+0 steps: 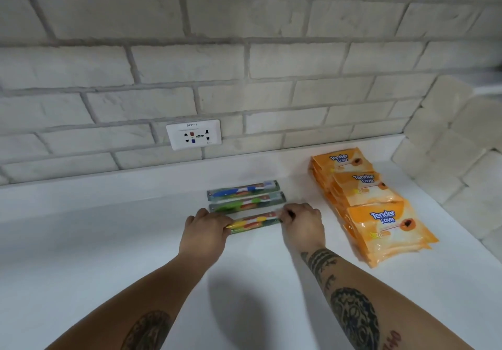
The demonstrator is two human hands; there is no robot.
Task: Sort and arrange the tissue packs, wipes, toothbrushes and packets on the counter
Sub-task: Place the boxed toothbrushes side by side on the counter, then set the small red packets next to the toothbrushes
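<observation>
Three packaged toothbrushes lie side by side on the white counter (108,241). The blue one (242,190) is farthest back and the green one (246,203) is in the middle. The yellow toothbrush pack (254,222) is nearest. My left hand (205,230) grips its left end and my right hand (301,223) pinches its right end. To the right, orange Tender Love wipe packs (380,213) lie in overlapping stacks running from the wall toward the front.
A brick wall (244,64) backs the counter, with a white socket plate (193,134) just above the counter's raised back edge. A second brick wall (456,159) closes the right corner.
</observation>
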